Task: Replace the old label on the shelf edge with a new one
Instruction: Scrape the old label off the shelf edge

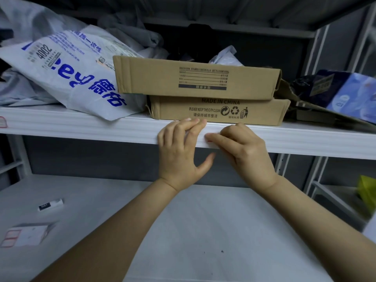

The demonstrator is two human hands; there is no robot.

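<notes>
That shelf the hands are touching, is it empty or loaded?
Loaded: two cardboard boxes lie stacked on the shelf, a printed plastic bag beside them.

Hidden, cropped
The left hand point(179, 151) and right hand point(244, 148) hide part of the white shelf edge point(101, 127); the left border crops a red-bordered sticker point(2, 122).
</notes>
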